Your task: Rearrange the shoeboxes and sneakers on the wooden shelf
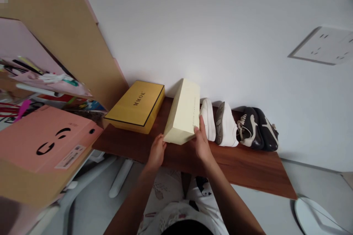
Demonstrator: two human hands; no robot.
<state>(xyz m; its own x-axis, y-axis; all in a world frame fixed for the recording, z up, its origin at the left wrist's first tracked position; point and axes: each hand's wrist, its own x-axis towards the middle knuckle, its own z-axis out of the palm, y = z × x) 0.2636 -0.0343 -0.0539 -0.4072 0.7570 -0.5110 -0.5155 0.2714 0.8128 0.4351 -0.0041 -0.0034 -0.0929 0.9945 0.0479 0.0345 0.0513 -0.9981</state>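
A cream box (183,114) stands tilted over the dark wooden board (248,169), held between both hands. My left hand (157,151) grips its lower left corner, fingers closed on the edge. On the box's right side, my right hand (202,142) presses with thumb and fingers near the lower right corner. To the left lies a yellow box (138,104) with a black border and lettering. Just right of the cream box are white shoes (227,125), one upright and one turned on its side. Black shoes with white marks (250,128) sit farther right.
A pink box (46,139) with a printed face rests on a surface at the left, beside a tan panel (63,33) and shelves of small items. A white wall with a socket plate (324,46) rises behind. A round white object (317,216) is at the lower right.
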